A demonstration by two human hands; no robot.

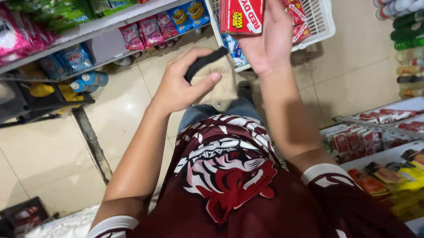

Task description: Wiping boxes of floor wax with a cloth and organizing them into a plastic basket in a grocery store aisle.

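Note:
My right hand point(266, 38) is raised and holds a red box point(242, 6) with yellow and white print, up by the white plastic basket point(320, 12). Several more red packs point(293, 4) lie inside that basket. My left hand point(182, 84) is closed on a black strap or handle point(205, 62), just left of and below the right hand. A tan cloth point(222, 86) sits under the left thumb. I wear a maroon shirt with a red and white tiger print point(231, 177).
A shelf point(96, 25) at the upper left carries pink, blue and green sachets. Bottles point(414, 25) line the right edge. Red and yellow packets point(399, 170) fill the shelves at lower right. A dark crate point(10, 222) stands at lower left on the beige tile floor.

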